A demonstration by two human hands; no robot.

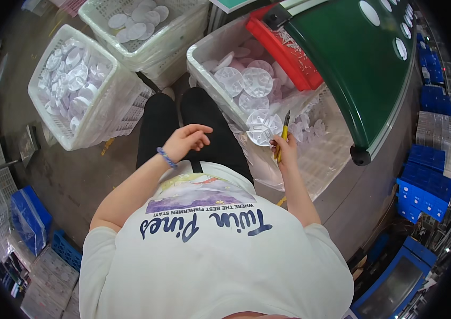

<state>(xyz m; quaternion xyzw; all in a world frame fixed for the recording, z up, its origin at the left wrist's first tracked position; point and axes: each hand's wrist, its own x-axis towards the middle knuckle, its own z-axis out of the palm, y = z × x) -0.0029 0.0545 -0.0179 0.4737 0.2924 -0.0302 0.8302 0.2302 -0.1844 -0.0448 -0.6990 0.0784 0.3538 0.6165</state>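
My right hand (285, 150) grips a slim pair of yellow-handled nippers (284, 132), their dark tip pointing up and away from me. A round white plastic disc with cut-outs and ribs (264, 127) lies against that hand's thumb and fingertips; whether it is pinched or only touched, I cannot tell. Over my lap, my left hand (189, 141) hovers with its fingers loosely bent and apart, holding nothing. Just beyond the disc stands a white bin (196, 53) heaped with similar translucent discs (257, 82).
A red tray (281, 50) with small white scraps sits across the bin's right side, beside a dark green panel (337, 58). At left stand two white baskets of discs, one nearer (68, 139) and one farther (145, 61). A plastic-lined container (313, 170) with more pieces is at right.
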